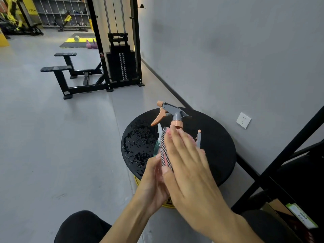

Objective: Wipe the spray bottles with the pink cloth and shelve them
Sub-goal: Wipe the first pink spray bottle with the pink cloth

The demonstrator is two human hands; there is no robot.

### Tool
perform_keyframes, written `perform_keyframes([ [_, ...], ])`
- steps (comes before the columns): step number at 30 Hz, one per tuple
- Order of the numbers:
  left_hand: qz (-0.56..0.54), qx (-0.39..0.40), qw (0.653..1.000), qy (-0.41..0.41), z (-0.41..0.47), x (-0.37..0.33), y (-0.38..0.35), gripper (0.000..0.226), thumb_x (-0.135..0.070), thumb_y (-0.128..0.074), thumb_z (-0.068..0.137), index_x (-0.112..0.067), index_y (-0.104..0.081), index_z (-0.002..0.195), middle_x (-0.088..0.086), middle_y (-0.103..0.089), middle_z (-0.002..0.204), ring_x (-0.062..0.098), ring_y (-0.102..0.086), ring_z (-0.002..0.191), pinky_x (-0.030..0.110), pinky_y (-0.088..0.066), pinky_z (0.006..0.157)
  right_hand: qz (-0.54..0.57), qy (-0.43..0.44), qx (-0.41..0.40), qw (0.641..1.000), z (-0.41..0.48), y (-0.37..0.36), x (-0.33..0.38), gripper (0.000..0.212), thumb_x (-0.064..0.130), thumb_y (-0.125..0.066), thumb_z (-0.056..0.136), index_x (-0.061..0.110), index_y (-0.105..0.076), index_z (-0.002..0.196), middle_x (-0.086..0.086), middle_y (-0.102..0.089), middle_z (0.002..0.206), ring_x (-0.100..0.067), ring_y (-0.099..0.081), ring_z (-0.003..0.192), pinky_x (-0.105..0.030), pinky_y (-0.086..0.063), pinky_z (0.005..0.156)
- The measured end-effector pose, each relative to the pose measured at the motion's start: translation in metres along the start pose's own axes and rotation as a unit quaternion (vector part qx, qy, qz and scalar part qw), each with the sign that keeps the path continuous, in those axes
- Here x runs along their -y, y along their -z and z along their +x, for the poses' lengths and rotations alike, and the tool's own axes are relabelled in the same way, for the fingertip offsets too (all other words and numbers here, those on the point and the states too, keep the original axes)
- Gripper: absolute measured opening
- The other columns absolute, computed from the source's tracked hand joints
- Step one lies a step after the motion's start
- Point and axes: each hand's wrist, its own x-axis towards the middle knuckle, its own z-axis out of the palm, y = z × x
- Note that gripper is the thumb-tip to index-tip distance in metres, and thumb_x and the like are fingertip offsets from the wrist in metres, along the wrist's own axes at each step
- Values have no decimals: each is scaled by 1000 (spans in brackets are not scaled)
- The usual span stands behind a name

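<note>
From the head camera, both bare forearms reach forward and meet above a round black stool top [215,148], its left part beaded with water. The right hand [189,165] lies flat and slanted, fingers straight and together, pressing the pink cloth [164,151] (checked on its visible face) against a spray bottle [172,114]. The bottle's grey head with orange trigger and collar sticks up past the fingertips. The left hand [154,181] cups the bottle from below, fingers curled around it under the cloth. A second sprayer [199,138] stands just beside them, and a teal-bodied bottle [157,142] peeks out behind the cloth.
</note>
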Motion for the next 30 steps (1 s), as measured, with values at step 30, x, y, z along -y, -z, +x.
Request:
perform_keyframes([
  [30,-14,2,1000,14,4,9,0,33,-38,-55,75,-15,-75,87,9,-70,84,21,-69,71,34,-57,51,112,-22,9,993,15,-6,-28,62,47,-27,93,28,-24,152,24,-12,158,3,3,146,-45,-19,119],
])
